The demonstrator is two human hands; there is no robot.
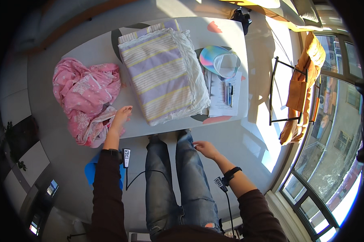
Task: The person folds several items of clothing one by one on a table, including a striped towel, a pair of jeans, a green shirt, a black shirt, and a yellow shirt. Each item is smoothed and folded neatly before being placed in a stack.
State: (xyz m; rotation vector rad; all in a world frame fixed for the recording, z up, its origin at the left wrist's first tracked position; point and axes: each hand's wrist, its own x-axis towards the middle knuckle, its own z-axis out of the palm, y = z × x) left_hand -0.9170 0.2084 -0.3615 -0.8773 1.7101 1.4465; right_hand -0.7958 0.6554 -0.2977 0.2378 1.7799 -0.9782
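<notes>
My left hand (121,118) reaches over the near edge of the table, right beside a crumpled pink cloth (85,87) with a white snowflake print. Its fingers are loosely apart and hold nothing; whether the hand touches the cloth, I cannot tell. To the right of that hand lies a folded striped cloth (160,72) in lilac, white and yellow, with a white lace trim along its right side. My right hand (206,148) hangs in front of the table near my right knee, empty, its fingers slightly bent.
On the table (133,128), an iridescent sun visor (210,57) and several pens (229,93) rest on printed papers (218,106). A brown cushioned folding chair (296,93) stands by the window at right. Below my left forearm is a blue object (92,168). Cables hang from both wrist devices.
</notes>
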